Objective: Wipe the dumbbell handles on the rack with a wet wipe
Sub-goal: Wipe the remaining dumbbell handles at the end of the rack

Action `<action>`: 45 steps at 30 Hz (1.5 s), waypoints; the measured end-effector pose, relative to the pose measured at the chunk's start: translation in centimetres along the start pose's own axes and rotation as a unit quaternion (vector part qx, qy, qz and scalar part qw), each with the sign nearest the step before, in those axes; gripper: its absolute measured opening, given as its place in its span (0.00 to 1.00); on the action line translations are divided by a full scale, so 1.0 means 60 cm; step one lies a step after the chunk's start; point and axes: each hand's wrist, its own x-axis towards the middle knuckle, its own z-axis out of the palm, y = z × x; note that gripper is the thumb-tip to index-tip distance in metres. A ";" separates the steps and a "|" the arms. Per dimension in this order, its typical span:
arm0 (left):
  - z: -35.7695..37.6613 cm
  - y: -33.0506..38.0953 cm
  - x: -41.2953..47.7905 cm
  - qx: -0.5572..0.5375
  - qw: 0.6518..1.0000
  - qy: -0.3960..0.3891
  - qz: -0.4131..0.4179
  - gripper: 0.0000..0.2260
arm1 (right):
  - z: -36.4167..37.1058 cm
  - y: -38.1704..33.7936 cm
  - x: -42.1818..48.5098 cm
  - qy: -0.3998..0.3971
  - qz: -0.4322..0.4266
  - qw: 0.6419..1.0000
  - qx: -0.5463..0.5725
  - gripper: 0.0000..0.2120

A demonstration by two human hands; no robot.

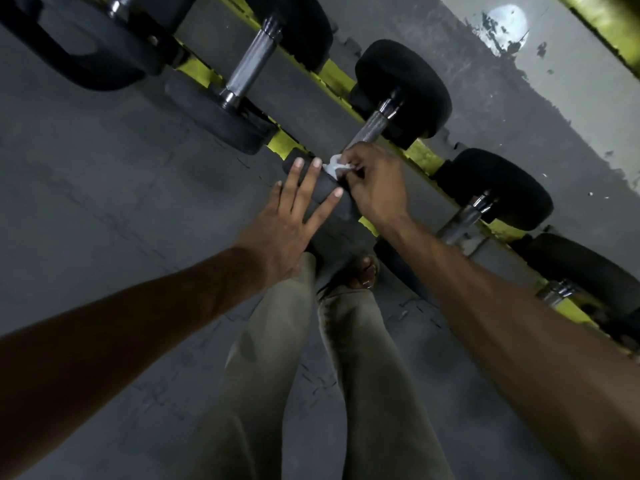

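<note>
1. Wiping step in hand: my right hand [375, 183] curls its fingers round a crumpled white wet wipe [333, 168] and pinches it against the near end of one handle [372, 129].
2. My left hand [291, 220]: open, fingers straight and spread, resting on the near head [327, 194] of the same dumbbell; it grips nothing.
3. Handle: round steel bar, grey and knurled along the middle, with a shiny collar at the far head [403, 91]. Most of its length shows bare beyond my knuckles.
4. Heads: black, round, matt, rubbery-looking.
5. Rack [424, 157]: yellow rails with chipped paint; dumbbells lie across them in a row.
6. Next move, as I judge it: draw the wipe up the bar toward the far head, wrapping it round the knurling while my left hand steadies the weight. After that come the right neighbour's bar [459, 221] and the left neighbour's bar [251, 65].
</note>
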 end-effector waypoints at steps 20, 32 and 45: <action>-0.003 -0.011 0.000 0.009 0.999 -0.022 0.036 0.57 | 0.004 0.022 0.131 0.129 0.395 0.571 0.708 0.17; -0.008 -0.011 -0.001 -0.027 0.998 -0.037 0.043 0.57 | 0.027 -0.012 0.043 0.292 0.068 0.954 -0.020 0.07; -0.003 -0.012 -0.003 -0.036 0.998 -0.025 0.042 0.58 | -0.060 -0.016 0.072 -0.138 -0.124 0.918 -0.350 0.19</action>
